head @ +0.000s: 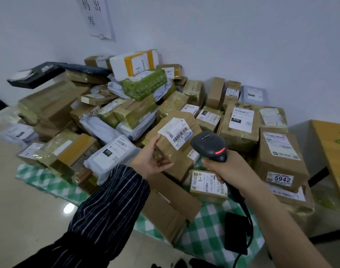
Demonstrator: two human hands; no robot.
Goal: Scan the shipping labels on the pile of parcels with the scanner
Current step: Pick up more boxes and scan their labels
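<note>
Our left hand (151, 159) grips the lower left corner of a brown parcel (171, 149), thumb on its face, holding it tilted above the pile (126, 113). Its shipping label (176, 131) faces up, just left of the scanner (209, 146). Our right hand (227, 167) is wrapped round the scanner's handle; a red light glows on its head.

Left hand (151, 161) grips parcel (170, 149) — right hand (230, 170) holds scanner (209, 145), apparently lit red.

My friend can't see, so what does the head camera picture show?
A left hand holds a brown taped cardboard parcel while the right hand points a black handheld scanner toward its white barcode label, above a heaped pile of parcels.
</note>
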